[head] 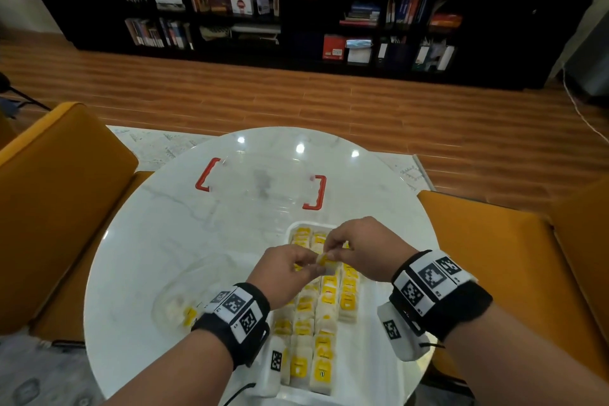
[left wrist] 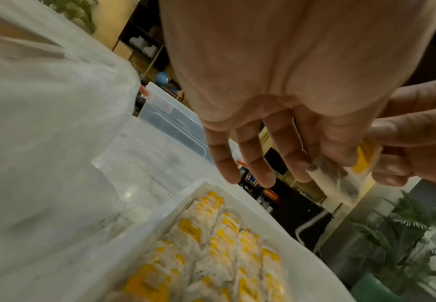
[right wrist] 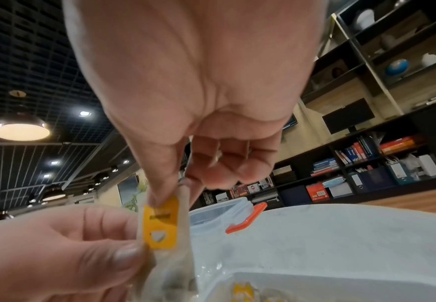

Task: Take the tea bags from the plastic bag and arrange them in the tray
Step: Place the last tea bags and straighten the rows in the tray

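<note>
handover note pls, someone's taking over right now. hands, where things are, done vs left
Left hand and right hand: both pinch one tea bag by its yellow tag end, above the tray.
Tray: near edge of the table, several rows of tea bags already laid in.
Plastic bag: left of the tray, a few bags still inside.
Left: place the held bag, then empty the plastic bag.

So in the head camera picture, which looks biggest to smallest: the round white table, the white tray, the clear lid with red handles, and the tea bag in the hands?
1. Round white marble table
2. White tray, though hands partly cover it
3. Clear plastic lid with red handles
4. Tea bag with yellow tag
</note>
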A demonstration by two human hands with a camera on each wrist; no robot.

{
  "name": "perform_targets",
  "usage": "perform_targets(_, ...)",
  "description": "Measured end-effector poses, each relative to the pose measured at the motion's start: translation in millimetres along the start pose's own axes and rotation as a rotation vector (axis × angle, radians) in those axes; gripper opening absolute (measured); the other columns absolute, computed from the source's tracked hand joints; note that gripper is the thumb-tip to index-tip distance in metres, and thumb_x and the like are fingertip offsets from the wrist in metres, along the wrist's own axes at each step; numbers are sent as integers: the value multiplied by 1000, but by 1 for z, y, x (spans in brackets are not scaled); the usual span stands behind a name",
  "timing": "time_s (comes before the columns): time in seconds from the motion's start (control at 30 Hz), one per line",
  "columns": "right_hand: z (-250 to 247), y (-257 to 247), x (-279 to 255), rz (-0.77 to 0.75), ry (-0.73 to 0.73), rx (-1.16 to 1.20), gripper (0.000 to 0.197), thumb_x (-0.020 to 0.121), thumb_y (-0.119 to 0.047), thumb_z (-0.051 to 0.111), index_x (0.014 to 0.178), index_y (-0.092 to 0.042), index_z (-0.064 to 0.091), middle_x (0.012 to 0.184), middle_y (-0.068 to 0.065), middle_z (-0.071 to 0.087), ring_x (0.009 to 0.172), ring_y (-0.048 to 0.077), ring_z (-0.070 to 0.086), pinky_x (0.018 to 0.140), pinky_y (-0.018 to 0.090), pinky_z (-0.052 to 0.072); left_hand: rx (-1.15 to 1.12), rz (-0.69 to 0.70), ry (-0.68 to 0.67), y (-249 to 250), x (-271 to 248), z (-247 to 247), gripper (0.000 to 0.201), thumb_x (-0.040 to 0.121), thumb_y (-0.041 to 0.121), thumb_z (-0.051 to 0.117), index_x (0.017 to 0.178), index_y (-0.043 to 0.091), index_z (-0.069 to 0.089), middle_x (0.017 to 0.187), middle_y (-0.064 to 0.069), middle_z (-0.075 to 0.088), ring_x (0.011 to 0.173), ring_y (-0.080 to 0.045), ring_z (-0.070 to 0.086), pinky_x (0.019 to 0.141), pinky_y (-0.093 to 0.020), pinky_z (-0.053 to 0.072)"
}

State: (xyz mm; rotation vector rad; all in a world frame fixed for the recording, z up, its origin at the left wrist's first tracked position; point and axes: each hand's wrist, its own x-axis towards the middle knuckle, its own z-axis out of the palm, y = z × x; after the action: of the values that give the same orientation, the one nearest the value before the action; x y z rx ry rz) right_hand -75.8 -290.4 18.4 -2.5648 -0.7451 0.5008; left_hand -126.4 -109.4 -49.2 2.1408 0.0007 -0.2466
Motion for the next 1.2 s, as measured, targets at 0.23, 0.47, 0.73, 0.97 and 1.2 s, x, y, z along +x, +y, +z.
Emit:
perform_targets(0.23,33,27,-15,133,-335,-99,14,86,-27,66,99,-24,72,100,-5,69,91,10,60,79,24,48,198,-76,10,-21,5,7,13,90,38,63,88,29,71,89,15,68,78,2,60,69,-14,44)
perform_targets(0.47,89,57,-2,293,-381,-153,17,88,-16,61,101,-22,70,107,0,65,97,20,63,81,26,50,416,-195,2,-29,12,13,18,93,36,57,88,22,66,84,6,66,81,-14,62,75,-27,51)
perform_targets(0.73,108,72,10,383,-319,-136,18,87,-8,56,83,-26,57,94,-2,62,83,17,59,67,20,42,501,-257,-55,-32,14,16,23,93,40,56,93,20,67,91,1,67,86,-19,63,82,-34,54)
perform_targets(0.97,109,63,14,382,-294,-203,14,90,-9,48,93,-20,56,96,3,54,80,19,51,74,27,46,526,-249,-80,-33,14,15,26,94,41,53,93,19,66,89,1,67,85,-17,62,79,-32,52)
perform_targets(1.2,91,49,15,385,-211,-198,14,93,-20,50,106,-17,54,110,5,57,99,24,59,75,28,43,472,-207,-100,-21,12,8,24,94,40,54,92,20,67,88,3,67,83,-15,62,76,-29,51)
